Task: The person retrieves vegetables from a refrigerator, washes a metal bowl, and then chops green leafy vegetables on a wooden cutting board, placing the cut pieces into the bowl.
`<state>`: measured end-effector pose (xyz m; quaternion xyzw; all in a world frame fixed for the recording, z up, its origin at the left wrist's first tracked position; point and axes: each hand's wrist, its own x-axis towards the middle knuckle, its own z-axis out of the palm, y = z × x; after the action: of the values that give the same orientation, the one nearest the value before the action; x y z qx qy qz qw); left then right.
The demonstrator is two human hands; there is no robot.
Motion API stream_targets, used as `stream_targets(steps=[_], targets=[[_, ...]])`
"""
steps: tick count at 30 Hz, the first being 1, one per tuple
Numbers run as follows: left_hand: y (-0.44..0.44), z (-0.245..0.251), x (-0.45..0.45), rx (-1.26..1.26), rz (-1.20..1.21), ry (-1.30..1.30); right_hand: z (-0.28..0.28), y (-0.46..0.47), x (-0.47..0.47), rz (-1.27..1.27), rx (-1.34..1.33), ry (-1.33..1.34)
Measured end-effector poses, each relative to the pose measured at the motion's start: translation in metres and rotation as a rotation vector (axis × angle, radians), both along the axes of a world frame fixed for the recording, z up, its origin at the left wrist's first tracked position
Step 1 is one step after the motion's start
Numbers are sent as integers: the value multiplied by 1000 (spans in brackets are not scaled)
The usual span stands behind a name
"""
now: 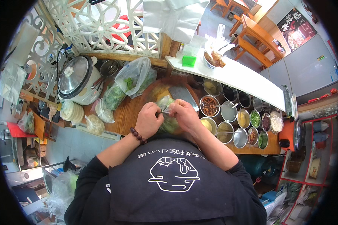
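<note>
A clear plastic bag of green vegetables (169, 123) sits at the counter's near edge, in front of my body. My left hand (149, 116) pinches the left side of its gathered neck, while my right hand (183, 114) pinches the right side. Both hands are close together, with the bag's top between their fingers. Behind them lies a round wooden chopping board (155, 87), partly hidden, and a cleaver (183, 95) with a broad metal blade rests on its right part. The bag's lower part is partly hidden by my hands and apron.
Several metal bowls of sauces and toppings (209, 105) stand right of the board. More bagged greens (114, 95) and a large rice cooker (76, 80) are at left. A white shelf (242, 81) runs behind the bowls; an orange appliance (288, 135) stands at the right end.
</note>
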<state>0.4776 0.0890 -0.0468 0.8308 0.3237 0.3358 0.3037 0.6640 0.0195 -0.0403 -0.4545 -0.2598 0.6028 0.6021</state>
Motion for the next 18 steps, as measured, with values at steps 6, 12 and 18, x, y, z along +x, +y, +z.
stream_targets(steps=[6, 12, 18], targets=[[2, -2, -3, 42, -7, 10, 12, -8, 6, 146, 4, -670], [2, -3, -2, 100, -34, -21, 16, 6, -4, 36, 268, -1049], [3, -5, -3, 132, -50, -53, 12, 14, -7, 104, 471, -1305]])
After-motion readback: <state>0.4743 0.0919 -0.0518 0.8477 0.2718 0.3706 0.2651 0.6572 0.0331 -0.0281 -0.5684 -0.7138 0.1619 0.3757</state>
